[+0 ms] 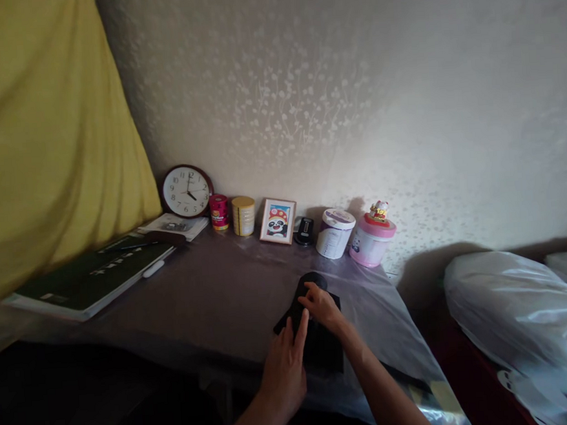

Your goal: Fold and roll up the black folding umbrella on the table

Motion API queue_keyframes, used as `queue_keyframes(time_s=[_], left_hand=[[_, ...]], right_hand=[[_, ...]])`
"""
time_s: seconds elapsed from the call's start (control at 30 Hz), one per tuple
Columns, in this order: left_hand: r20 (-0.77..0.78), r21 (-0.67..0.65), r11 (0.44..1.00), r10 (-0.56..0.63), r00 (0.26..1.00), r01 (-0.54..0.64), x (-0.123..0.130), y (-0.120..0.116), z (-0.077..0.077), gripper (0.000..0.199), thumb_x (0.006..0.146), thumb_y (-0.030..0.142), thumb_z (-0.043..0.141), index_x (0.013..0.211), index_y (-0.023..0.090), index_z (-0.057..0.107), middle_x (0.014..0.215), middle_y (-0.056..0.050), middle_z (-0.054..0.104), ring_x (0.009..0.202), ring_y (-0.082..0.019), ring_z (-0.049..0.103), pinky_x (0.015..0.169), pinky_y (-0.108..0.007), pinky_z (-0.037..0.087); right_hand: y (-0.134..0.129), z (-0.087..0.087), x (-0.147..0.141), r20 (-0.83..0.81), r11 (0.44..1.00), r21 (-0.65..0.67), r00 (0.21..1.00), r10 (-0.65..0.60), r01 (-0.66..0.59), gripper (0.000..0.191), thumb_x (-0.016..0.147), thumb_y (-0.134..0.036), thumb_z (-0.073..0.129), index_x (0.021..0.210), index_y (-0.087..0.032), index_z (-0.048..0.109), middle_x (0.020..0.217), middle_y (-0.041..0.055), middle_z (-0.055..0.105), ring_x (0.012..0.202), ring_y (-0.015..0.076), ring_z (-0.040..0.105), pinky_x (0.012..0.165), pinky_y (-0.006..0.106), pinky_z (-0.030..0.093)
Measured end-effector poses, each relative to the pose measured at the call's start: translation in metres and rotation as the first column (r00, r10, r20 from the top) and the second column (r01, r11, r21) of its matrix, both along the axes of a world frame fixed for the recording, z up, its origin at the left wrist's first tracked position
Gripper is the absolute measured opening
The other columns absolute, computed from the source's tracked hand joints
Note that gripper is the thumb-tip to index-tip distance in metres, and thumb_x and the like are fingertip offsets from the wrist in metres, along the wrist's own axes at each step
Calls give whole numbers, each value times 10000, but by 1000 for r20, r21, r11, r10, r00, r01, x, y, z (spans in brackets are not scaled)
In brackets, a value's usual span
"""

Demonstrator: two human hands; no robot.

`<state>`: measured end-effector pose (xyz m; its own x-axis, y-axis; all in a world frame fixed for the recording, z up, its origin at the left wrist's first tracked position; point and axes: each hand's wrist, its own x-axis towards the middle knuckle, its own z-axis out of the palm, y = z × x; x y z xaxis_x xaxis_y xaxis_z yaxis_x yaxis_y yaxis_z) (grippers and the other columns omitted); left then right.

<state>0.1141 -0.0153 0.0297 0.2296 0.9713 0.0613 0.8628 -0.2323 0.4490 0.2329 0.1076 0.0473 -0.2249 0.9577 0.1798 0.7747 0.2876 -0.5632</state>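
Note:
A black item (312, 278) with a rounded far end lies on the table in front of me. It is too dark to tell its kind. A dark, straight-edged sheet-like piece (325, 351) extends beneath it towards me. My left hand (285, 361) rests at the near left of the black item, index and middle fingers stretched out over it. From the right, my right hand (320, 304) reaches across its upper part with curled fingers, thumb and index close together on it. The two hands nearly meet at the fingertips.
Along the wall stand a clock (187, 191), a pink can (219, 212), a yellow-lidded can (243, 216), a framed panda picture (277, 221), a white tub (335, 234) and a pink tub (371, 240) with a figurine. A green book (94, 277) lies left; plastic-wrapped bundles (523, 312) are right.

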Motion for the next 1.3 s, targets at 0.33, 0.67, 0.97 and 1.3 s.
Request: queue_keyframes(time_s=[0.33, 0.67, 0.97, 1.3], left_hand=[[-78, -55, 998, 10, 997, -14, 1, 0, 2, 861, 657, -16, 414, 1425, 156, 66, 1457, -179, 256, 1279, -257, 357, 1007, -399, 353], [-149, 2, 999, 49, 988, -49, 2, -1, -10, 735, 717, 30, 378, 1412, 85, 145, 1393, -176, 358, 1222, -264, 402, 1025, -402, 314], [-186, -31, 997, 63, 980, -70, 3, 0, 0, 744, 733, 56, 393, 1422, 120, 118, 1210, -153, 490, 1070, -251, 475, 954, -402, 348], [-199, 8, 995, 97, 975, -97, 3, -4, -1, 726, 749, 60, 401, 1421, 152, 141, 1102, -114, 518, 997, -240, 474, 893, -380, 357]], right_hand=[[-4, 2, 0, -295, 941, -170, 926, 234, -292, 260, 809, -265, 489, 1029, -173, 592, 615, -38, 626, 444, 87, 531, 447, 188, 404], [-51, -16, 22, -66, 879, 365, 934, 351, -305, 259, 905, -227, 416, 1057, -223, 626, 1068, 55, 659, 1099, 181, 532, 968, 367, 401], [25, -38, 35, 69, 906, 369, 978, 198, -210, 327, 928, -225, 350, 1149, -198, 590, 1220, 71, 596, 1252, 196, 419, 1050, 455, 283], [6, -31, 18, 61, 862, 458, 975, 215, -218, 296, 929, -252, 380, 1081, -199, 628, 1094, 72, 662, 1165, 196, 502, 1022, 431, 338]])
